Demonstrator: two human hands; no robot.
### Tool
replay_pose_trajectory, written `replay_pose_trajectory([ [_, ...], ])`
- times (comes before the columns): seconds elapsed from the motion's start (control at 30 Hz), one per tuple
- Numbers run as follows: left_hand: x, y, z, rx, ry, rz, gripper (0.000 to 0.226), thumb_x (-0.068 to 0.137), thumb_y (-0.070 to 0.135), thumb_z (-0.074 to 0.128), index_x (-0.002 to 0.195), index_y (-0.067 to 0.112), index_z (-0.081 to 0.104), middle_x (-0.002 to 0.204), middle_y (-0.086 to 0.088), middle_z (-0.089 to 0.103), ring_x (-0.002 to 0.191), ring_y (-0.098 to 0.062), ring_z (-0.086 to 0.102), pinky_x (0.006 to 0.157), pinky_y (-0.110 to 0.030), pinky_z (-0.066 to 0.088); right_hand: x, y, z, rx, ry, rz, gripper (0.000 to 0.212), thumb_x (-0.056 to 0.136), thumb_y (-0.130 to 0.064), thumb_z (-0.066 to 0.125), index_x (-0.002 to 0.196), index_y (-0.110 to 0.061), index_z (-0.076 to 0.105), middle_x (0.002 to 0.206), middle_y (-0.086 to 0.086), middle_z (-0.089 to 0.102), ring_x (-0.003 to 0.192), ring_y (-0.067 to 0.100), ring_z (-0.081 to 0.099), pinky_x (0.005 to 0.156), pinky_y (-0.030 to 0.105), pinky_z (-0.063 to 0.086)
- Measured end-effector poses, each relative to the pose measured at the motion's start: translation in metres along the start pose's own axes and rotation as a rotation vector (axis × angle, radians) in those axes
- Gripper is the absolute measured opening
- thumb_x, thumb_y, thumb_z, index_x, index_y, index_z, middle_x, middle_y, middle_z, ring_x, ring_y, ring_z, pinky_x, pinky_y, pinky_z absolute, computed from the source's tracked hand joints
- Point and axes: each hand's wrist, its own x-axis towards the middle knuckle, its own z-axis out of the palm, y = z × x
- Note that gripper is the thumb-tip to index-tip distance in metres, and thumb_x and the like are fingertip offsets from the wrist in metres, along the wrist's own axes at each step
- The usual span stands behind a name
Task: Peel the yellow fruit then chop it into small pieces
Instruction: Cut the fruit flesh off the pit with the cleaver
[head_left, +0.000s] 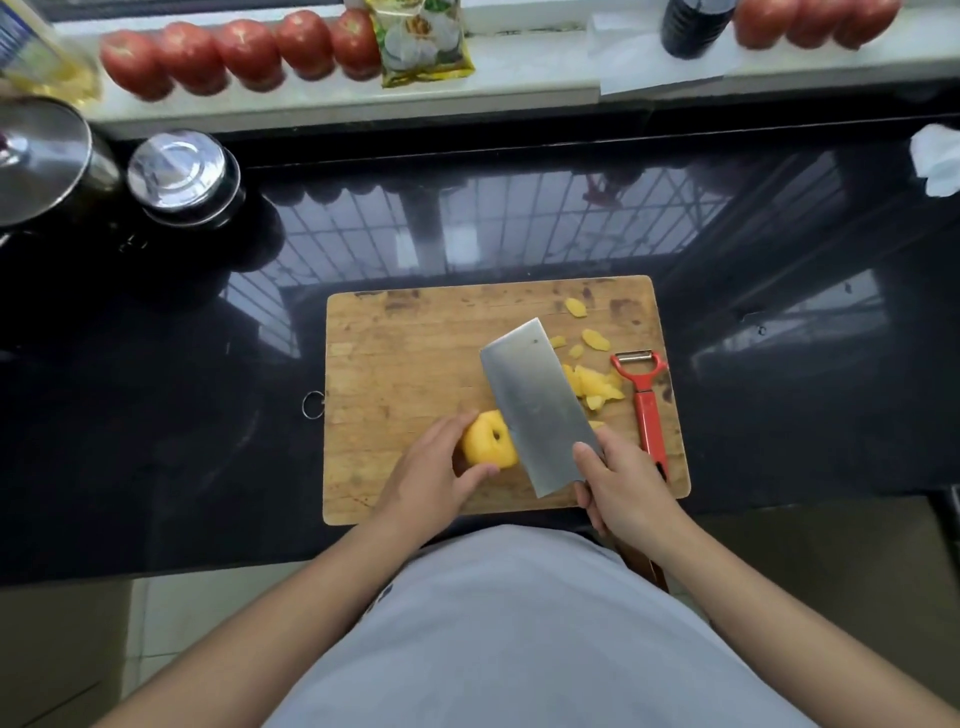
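Note:
A peeled yellow fruit with a hollow in its cut face lies on the wooden cutting board. My left hand holds it from the left, fingers and thumb curled round it. My right hand grips the handle of a broad steel cleaver, thumb pressed on the blade's flat. The blade stands against the fruit's right side. Cut yellow pieces lie in a heap to the right of the blade, with several more scattered toward the board's far right corner.
A red peeler lies along the board's right edge. On the black counter, two steel lidded pots stand far left and a crumpled tissue far right. Tomatoes, a packet and a dark bottle line the sill.

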Motion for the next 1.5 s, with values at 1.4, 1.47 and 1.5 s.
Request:
replay_pose_trajectory([
  [1.4, 0.000, -0.003, 0.005, -0.017, 0.056, 0.007, 0.065, 0.088, 0.036, 0.082, 0.146, 0.022, 0.055, 0.139, 0.010, 0.060, 0.114, 0.001, 0.048, 0.096, -0.019, 0.040, 0.010, -0.004, 0.026, -0.200, 0.064, 0.019, 0.022, 0.107, -0.036, 0.040, 0.097, -0.021, 0.053, 0.083, 0.006, 0.063, 0.073, 0.023, 0.062, 0.066, 0.046, 0.058],
  [1.47, 0.000, -0.003, 0.005, -0.015, 0.048, 0.007, 0.066, 0.088, 0.037, 0.081, 0.146, 0.023, 0.054, 0.139, 0.010, 0.059, 0.115, 0.000, 0.048, 0.097, -0.020, 0.040, 0.011, -0.004, 0.020, -0.111, 0.008, 0.011, 0.019, 0.108, -0.033, 0.041, 0.102, -0.021, 0.054, 0.078, 0.008, 0.064, 0.061, 0.018, 0.059, 0.053, 0.034, 0.053],
  [1.5, 0.000, -0.003, 0.005, -0.007, 0.041, 0.008, 0.066, 0.088, 0.038, 0.081, 0.146, 0.024, 0.053, 0.139, 0.010, 0.058, 0.116, 0.000, 0.047, 0.097, -0.021, 0.040, 0.010, -0.005, 0.017, -0.091, -0.004, 0.002, 0.019, 0.108, -0.031, 0.041, 0.102, -0.020, 0.054, 0.076, 0.009, 0.064, 0.055, 0.015, 0.057, 0.050, 0.029, 0.050],
])
